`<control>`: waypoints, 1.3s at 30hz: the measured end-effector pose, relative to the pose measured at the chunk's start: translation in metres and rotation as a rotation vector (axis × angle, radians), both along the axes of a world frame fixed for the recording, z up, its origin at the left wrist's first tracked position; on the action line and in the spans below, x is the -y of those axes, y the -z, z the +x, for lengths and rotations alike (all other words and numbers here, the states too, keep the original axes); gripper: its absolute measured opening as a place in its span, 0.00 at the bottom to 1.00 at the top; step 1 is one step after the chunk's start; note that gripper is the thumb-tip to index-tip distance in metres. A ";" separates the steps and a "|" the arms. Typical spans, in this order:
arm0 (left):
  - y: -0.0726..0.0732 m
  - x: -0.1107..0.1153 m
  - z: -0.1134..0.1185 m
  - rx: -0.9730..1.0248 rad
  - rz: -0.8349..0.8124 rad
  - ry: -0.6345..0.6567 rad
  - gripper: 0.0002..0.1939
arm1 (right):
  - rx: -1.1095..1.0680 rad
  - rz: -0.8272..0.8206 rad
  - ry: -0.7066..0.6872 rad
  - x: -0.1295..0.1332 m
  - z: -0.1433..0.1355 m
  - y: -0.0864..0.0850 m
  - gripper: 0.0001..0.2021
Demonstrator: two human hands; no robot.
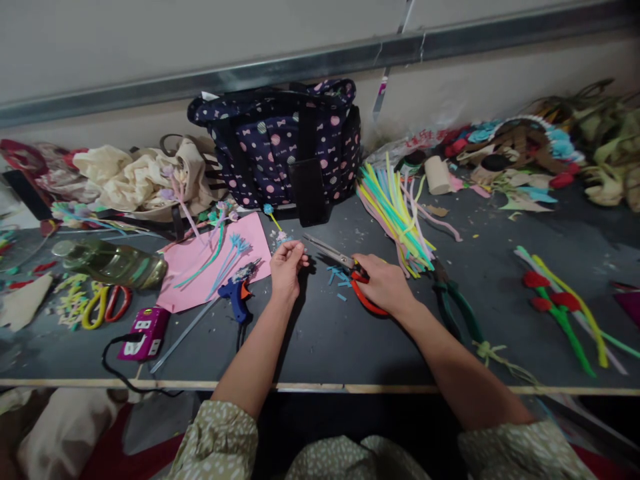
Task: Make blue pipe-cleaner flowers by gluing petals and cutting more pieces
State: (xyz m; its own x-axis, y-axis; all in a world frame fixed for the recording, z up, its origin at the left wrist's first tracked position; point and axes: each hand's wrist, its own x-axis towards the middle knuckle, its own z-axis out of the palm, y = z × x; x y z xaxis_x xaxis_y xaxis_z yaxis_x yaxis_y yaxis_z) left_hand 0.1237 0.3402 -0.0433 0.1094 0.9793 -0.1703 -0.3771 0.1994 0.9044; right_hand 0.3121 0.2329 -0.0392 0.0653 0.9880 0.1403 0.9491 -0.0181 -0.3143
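My right hand is wrapped round a pair of scissors with red handles, their blades pointing left toward my other hand. With thumb and fingers pinched together, my left hand is just left of the blade tips; whatever is in the pinch is too small to make out. Short blue strips lie scattered on the dark table under the scissors. Beyond my left fingers is a small blue flower on a yellow stem.
A blue glue gun rests beside a pink sheet at left, near a green bottle and a purple power adapter. A pipe-cleaner bundle and green-handled pliers lie right. A phone leans on a patterned bag.
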 end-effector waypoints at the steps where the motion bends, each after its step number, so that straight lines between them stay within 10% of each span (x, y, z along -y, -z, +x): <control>1: 0.001 0.000 0.000 0.000 0.004 -0.003 0.17 | 0.003 -0.003 -0.002 0.000 0.000 0.000 0.15; 39: 0.004 -0.001 0.001 0.102 -0.049 0.059 0.15 | -0.008 0.048 -0.054 0.001 0.001 0.005 0.16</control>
